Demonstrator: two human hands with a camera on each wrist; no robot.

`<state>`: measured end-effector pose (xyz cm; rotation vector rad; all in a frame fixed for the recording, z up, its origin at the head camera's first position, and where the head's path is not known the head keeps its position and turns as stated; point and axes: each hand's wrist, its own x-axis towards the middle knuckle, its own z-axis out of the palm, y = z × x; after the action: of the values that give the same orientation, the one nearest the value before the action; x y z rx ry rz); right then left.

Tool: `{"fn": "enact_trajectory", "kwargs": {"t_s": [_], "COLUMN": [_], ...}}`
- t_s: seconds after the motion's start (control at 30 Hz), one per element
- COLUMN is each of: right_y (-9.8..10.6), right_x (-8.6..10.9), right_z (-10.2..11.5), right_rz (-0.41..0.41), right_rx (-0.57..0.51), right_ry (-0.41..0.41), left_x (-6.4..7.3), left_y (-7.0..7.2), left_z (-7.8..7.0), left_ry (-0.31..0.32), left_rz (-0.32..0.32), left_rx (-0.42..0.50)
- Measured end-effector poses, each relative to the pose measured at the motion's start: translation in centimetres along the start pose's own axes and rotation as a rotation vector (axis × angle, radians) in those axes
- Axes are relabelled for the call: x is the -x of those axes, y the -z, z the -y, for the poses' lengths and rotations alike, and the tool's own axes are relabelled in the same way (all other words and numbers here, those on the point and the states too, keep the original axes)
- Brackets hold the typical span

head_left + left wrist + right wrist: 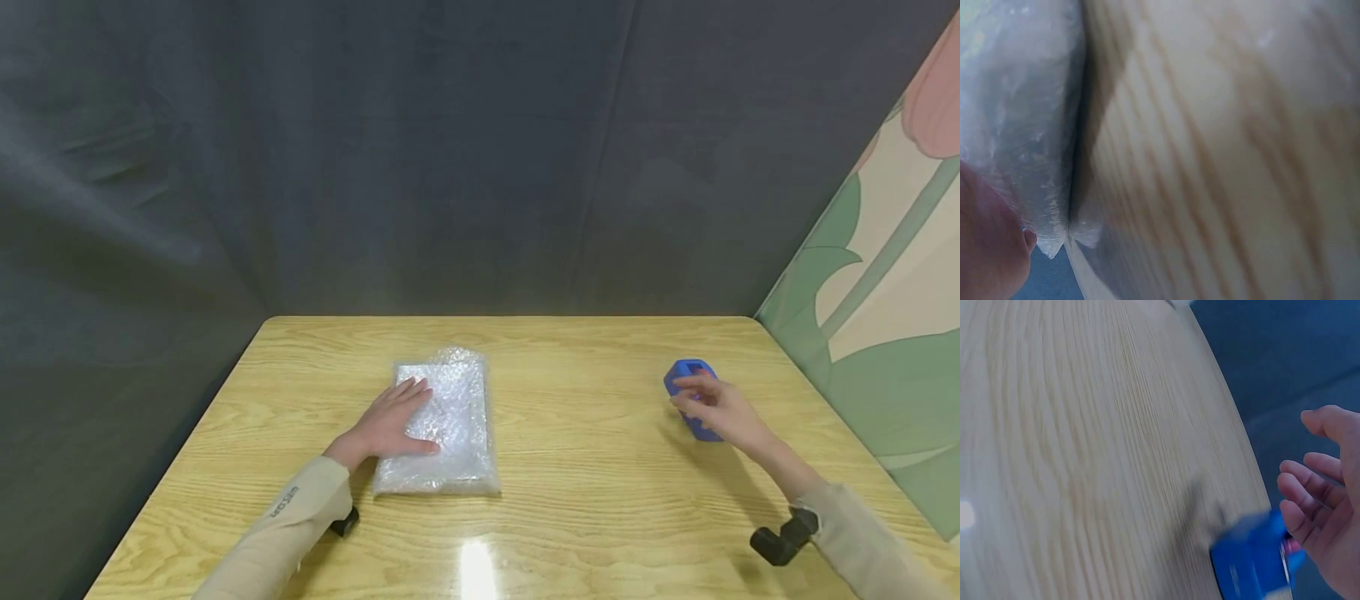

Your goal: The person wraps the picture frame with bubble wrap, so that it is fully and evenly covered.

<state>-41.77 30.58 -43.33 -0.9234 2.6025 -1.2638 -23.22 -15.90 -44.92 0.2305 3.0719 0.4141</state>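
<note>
A flat rectangular package in clear bubble wrap (457, 417) lies on the table. My left hand (393, 421) rests on its left half with fingers spread and thumb out to the right. In the left wrist view, the wrapped edge (1029, 119) and part of that hand (988, 244) show. My right hand (720, 408) hovers by a blue angular object (705, 431), partly covering it in the head view. The right wrist view shows the hand (1335, 506) with bent, loose fingers, holding nothing. Something pinkish shows inside the blue object (1244, 562); its kind is unclear.
The light wood-grain table (577, 483) has a dark curtain (450, 167) behind it and along the left. A wall with a painted flower pattern (900, 333) borders the right side. Black wrist devices sit at both cuffs.
</note>
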Motion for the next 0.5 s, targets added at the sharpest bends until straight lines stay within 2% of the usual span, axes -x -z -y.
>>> {"fn": "enact_trajectory", "kwargs": {"t_s": [0.3,0.5], "right_y": [3.0,3.5], "right_x": [2.1,2.4], "right_z": [-3.0,-4.4], "right_rz": [-0.077,-0.056], "right_rx": [0.128,0.140], "right_ry": [-0.115,-0.174], "left_x": [0.0,-0.1], "left_y": [0.1,0.1], "left_z": [0.0,0.2], "left_ry": [-0.001,-0.011], "left_rz": [0.005,0.001], "left_rx": [0.035,0.043]}}
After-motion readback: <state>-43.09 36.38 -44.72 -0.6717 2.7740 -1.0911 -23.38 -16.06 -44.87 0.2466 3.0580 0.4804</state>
